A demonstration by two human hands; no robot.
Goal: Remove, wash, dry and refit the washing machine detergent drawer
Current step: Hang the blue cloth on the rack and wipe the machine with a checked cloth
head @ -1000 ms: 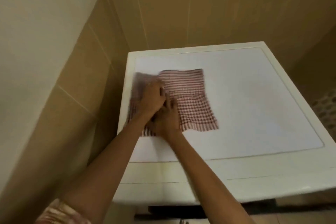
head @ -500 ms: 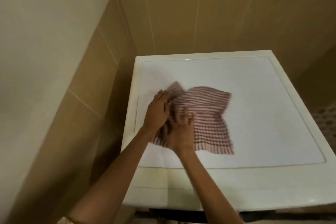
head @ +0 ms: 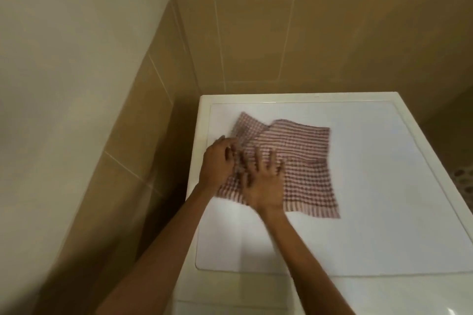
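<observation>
A red-and-white checked cloth (head: 297, 161) lies spread on the white top of the washing machine (head: 371, 212), its far left corner folded over. My right hand (head: 265, 184) presses flat on the cloth's near left part with fingers spread. My left hand (head: 217, 161) rests on the cloth's left edge, touching the right hand; its fingers are blurred and look loosely bent. The detergent drawer is not in view.
The machine stands in a corner, with a tan tiled wall (head: 307, 38) behind it and another (head: 122, 161) close on its left. A patterned object (head: 464, 181) shows at the right edge, beyond the machine.
The cloth has shifted right and toward the middle of the machine's top. Both hands moved with it, and the right hand's fingers have spread flat.
</observation>
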